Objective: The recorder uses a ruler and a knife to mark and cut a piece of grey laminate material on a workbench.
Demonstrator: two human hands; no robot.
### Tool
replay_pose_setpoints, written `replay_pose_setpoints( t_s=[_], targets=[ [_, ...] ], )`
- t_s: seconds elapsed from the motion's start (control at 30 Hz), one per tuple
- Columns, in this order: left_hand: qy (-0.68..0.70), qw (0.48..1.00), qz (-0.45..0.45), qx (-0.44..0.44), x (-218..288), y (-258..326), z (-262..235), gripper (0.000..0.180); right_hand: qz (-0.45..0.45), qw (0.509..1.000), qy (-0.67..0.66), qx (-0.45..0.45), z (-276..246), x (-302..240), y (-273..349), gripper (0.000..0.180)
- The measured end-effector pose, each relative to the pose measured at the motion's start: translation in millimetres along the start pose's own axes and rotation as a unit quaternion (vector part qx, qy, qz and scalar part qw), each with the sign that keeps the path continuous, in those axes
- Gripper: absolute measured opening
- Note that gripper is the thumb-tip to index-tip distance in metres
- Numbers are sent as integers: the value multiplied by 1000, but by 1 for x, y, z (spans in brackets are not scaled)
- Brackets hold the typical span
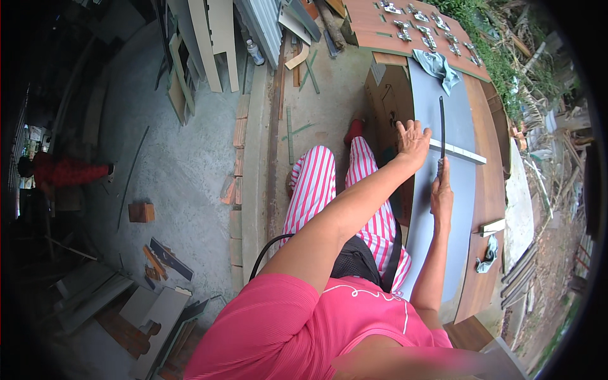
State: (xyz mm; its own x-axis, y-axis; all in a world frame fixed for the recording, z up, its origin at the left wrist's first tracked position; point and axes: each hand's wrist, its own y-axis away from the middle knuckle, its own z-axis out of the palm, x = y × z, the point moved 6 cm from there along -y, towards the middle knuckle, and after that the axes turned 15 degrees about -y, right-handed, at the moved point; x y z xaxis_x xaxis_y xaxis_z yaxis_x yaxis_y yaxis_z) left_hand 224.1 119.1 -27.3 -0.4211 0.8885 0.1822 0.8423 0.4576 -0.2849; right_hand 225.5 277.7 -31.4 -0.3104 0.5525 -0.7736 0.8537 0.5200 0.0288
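My left hand [415, 140] presses on the left end of a narrow white strip [465, 153], its fingers bent over that end and partly hiding it. The strip lies crosswise on a grey-topped work surface [437, 247]. In my right hand [441, 193] is the handle of a tool with a long, thin dark blade [442, 117]. The blade points away from me and crosses the strip just right of my left hand. I see the blade edge-on, so whether it is a saw or a knife I cannot tell.
A blue-grey cloth [438, 68] lies at the far end, before a brown panel [373, 22] bearing several metal hinges. To the right are a small white block [492, 227] and a crumpled cloth [487, 254]. Boards [218, 44] lean at back left; a person [69, 171] is far left.
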Motion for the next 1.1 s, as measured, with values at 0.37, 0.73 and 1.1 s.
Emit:
replay_pose_setpoints(
  t_s=[0.37,0.73,1.1],
  targets=[
    [372,804,390,-251,52,-38,-245,22,102,994,-42,-29,-4,-5,-3,58],
    [639,495,497,-316,41,85,-368,18,55,998,-24,17,-8,-1,-2,64],
    [752,499,356,-241,7,97,-387,13,65,998,-13,1,-6,10,-1,66]
  ],
)
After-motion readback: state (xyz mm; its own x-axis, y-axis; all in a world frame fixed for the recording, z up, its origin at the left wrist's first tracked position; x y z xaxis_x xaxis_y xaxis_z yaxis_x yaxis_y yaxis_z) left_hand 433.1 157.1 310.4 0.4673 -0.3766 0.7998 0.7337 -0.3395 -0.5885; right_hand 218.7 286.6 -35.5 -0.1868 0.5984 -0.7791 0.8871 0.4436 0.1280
